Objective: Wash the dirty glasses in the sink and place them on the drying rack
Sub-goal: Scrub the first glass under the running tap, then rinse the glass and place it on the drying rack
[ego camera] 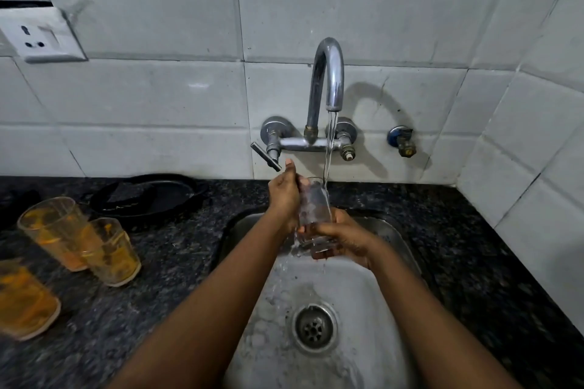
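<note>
Both hands' grip on clear glass (314,205) under tap (327,79), three orange-stained glasses (79,240) left on counter (164,262)

Home kitchen: steel sink (392,240), wall tap (327,73) (running), granite counter (177,249), white tiles (151,91).
</note>
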`<state>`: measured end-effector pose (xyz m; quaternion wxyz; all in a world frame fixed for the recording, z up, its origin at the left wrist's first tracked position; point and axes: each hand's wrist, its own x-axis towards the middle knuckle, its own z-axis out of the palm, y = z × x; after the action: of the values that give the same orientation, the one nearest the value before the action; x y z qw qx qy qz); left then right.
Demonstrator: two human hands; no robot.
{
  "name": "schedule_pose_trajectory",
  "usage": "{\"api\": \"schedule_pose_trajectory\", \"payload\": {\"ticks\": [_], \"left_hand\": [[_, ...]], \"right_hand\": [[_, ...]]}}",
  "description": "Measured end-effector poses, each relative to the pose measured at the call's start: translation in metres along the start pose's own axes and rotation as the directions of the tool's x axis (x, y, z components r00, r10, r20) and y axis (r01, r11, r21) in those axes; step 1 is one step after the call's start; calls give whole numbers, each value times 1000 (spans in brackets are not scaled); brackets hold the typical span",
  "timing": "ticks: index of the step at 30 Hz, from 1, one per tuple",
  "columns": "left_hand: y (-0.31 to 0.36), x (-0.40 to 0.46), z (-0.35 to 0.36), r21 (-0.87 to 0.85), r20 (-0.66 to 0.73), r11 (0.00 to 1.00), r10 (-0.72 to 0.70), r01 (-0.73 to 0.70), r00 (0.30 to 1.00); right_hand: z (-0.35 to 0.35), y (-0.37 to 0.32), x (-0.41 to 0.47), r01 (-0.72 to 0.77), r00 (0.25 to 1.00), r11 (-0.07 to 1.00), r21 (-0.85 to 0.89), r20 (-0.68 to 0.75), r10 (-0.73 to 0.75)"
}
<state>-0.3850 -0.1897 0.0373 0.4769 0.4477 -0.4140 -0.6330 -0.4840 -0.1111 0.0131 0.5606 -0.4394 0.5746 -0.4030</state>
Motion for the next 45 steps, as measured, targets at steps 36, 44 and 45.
{"api": "schedule_pose_trajectory", "payload": {"ticks": [36,44,45], "left_hand": [[32,-1,-82,946,152,160,550,-282,821],[45,-85,-249,797,-30,513,561,-319,827],[51,-95,-270,797,-57,520,573,-309,818]], "right_hand": [[46,-82,-21,0,922,167,-986,-65,-381],[130,-134,-34,141,884,237,-961,15,-467],[142,-142,-36,167,854,237,-957,20,-520]]}}
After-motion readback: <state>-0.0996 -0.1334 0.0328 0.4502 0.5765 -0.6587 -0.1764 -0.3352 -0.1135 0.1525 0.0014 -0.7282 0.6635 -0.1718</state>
